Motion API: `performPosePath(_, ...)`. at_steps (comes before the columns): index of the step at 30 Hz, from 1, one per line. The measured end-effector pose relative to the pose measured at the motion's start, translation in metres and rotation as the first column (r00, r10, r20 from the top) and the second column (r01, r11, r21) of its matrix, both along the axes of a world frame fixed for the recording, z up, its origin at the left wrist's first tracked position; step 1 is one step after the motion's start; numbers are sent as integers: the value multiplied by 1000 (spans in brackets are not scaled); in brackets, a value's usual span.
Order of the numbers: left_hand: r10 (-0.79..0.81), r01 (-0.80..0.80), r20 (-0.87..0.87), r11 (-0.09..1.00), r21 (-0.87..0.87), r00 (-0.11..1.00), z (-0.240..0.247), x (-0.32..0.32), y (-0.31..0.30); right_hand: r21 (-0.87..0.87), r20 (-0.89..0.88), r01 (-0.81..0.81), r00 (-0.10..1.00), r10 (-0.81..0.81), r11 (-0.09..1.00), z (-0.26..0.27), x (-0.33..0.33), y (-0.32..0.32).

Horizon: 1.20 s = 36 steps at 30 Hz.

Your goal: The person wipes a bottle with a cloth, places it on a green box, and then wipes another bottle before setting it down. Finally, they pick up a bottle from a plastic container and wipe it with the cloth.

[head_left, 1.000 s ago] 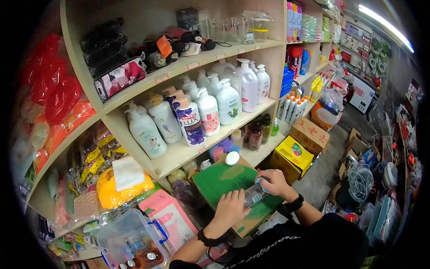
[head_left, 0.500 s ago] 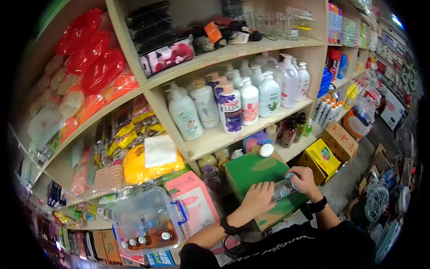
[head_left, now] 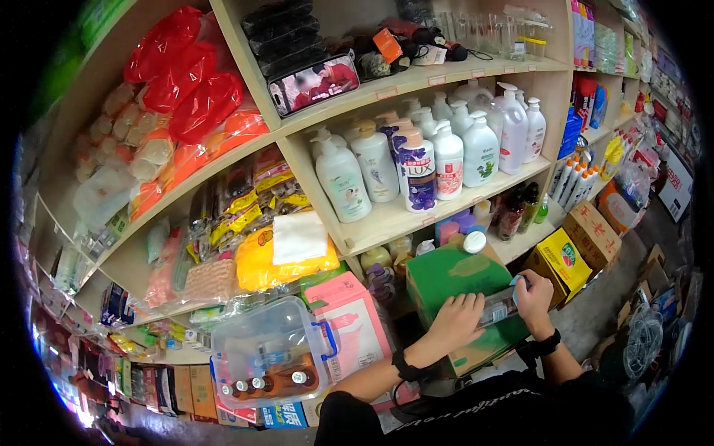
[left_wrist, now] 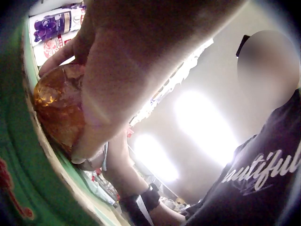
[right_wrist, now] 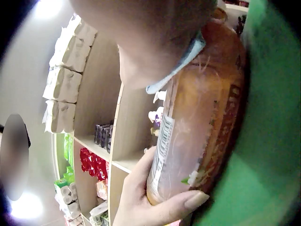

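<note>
A clear plastic bottle [head_left: 497, 311] with a printed label and barcode lies on its side on top of a green carton [head_left: 435, 275]; the right wrist view shows it amber. My left hand [head_left: 457, 323] grips its base end, thumb and fingers on opposite sides in the right wrist view. At the other end, my right hand [head_left: 534, 299] pinches a light blue cloth [right_wrist: 181, 66] against the bottle. That hand hides the bottle's neck in the head view.
A clear bin [head_left: 223, 338] with blue handles, holding several capped amber bottles [head_left: 279, 381], stands left of a pink carton [head_left: 346, 286]. Pump bottles [head_left: 420, 171] line the shelf behind. A phone [head_left: 312, 83] leans on the upper shelf. A yellow carton [head_left: 561, 260] is at right.
The head view has swung left, so the shelves and hands appear further right. Both hands stay on the bottle over the green carton, the right hand still at its far end.
</note>
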<state>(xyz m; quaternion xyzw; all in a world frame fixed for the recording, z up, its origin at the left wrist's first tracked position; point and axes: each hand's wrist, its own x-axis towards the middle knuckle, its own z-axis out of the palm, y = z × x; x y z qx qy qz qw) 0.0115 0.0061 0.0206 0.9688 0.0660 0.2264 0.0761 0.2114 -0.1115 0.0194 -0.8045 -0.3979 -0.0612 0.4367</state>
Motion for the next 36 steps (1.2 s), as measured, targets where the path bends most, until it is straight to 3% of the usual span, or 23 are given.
performPosePath(3, 14, -14, -18, 999, 34, 1000, 0, 0, 1, -41, 45, 130, 991, -128, 991, 11, -12, -1)
performPosePath(7, 10, -10, -6, 999, 31, 1000, 1, 0, 0, -16, 91, 153, 984, -151, 988, 2, -8, 0)
performPosePath(9, 22, -21, -109, 1000, 12, 994, 6, -1, -1, -24, 167, 165, 973, -159, 986, -4, -5, 0)
performPosePath(16, 22, -20, -97, 999, 25, 995, 5, -1, -1, -52, 172, 225, 962, -213, 973, -3, -7, 0)
performPosePath(19, 24, -23, -98, 1000, 10, 995, 4, 0, -1, -85, 127, 128, 985, -116, 988, 1, -1, 0)
performPosePath(21, 15, -15, -104, 1000, 6, 994, 2, 1, -2, -78, 128, -76, 988, 85, 994, 3, 3, 0)
performPosePath(22, 24, -24, -96, 1000, 3, 995, 2, 2, -2, -81, 135, -84, 986, 94, 993, 5, 6, 0)
performPosePath(24, 21, -22, -110, 1000, -5, 994, 1, 2, -3, -48, 178, -337, 923, 340, 940, 6, 11, 0)
performPosePath(25, 29, -30, -106, 1000, -5, 994, 0, 2, -3, -68, 190, -372, 906, 378, 926, 9, 11, 0)
performPosePath(28, 24, -25, -98, 1000, -12, 995, -5, 3, -4, -75, 205, -409, 886, 416, 909, 12, 10, 0)
performPosePath(30, 18, -22, -124, 999, -33, 992, -4, 3, -4, -80, 172, -388, 902, 396, 918, 5, 9, 0)
performPosePath(32, 23, -26, -117, 999, -22, 993, -4, 2, -4, -1, 46, -271, 961, 271, 962, 6, 3, 0)
performPosePath(36, 26, -27, -34, 999, -24, 999, -7, 2, -4, -49, 36, -271, 961, 273, 961, 12, 2, 0)
